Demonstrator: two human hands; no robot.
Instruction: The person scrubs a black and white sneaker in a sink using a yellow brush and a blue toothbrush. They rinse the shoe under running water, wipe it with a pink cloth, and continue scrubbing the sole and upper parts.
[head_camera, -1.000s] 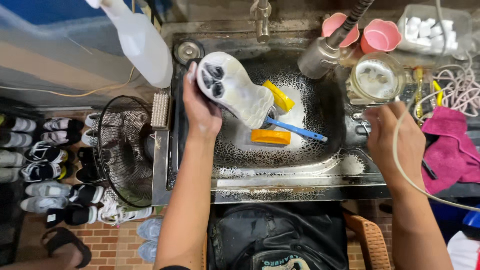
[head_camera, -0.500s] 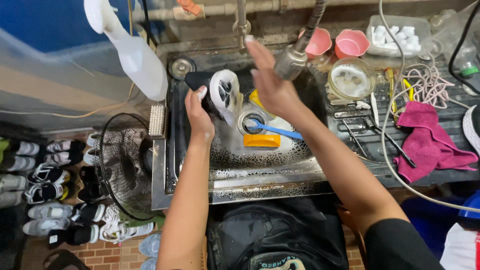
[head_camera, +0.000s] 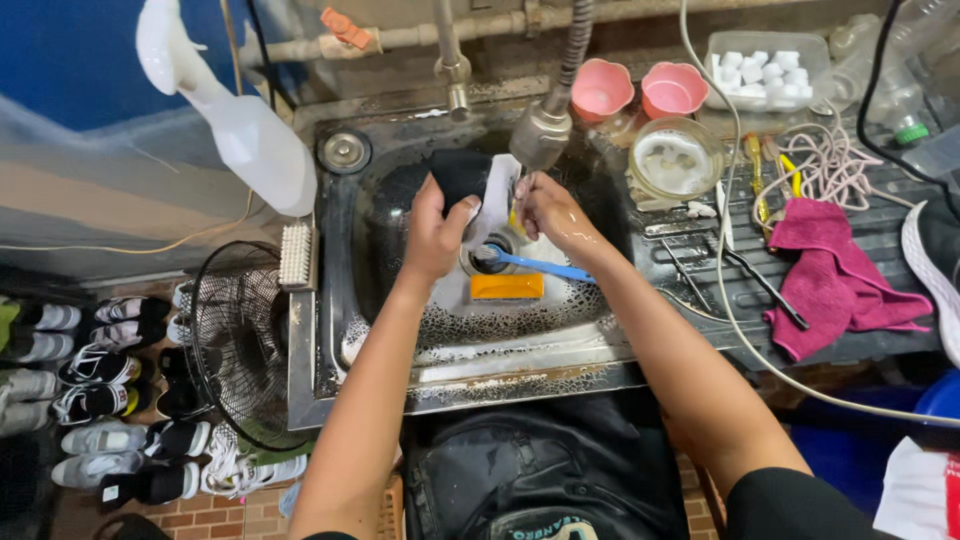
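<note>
My left hand (head_camera: 435, 235) grips a black shoe with a white sole (head_camera: 472, 185), held on edge over the sink drain. My right hand (head_camera: 548, 212) has its fingers curled on the sole's right side, just under the metal sprayer head (head_camera: 540, 132) on its flexible hose. Below both hands, in the soapy basin, lie a blue-handled brush (head_camera: 540, 267) and an orange block (head_camera: 507, 287).
The steel sink (head_camera: 460, 385) has a tap (head_camera: 455, 75) at the back. A white spray bottle (head_camera: 235, 125), a scrub brush (head_camera: 297, 255), a fan (head_camera: 235, 345) and several shoes (head_camera: 90, 385) are on the left. Two pink cups (head_camera: 636, 90), a glass bowl (head_camera: 680, 158), cords and a pink cloth (head_camera: 835, 275) are on the right.
My right hand came from the right counter, reached up to the sprayer, then dropped onto the shoe. My left hand turned the shoe from sole-up to on edge under the sprayer.
</note>
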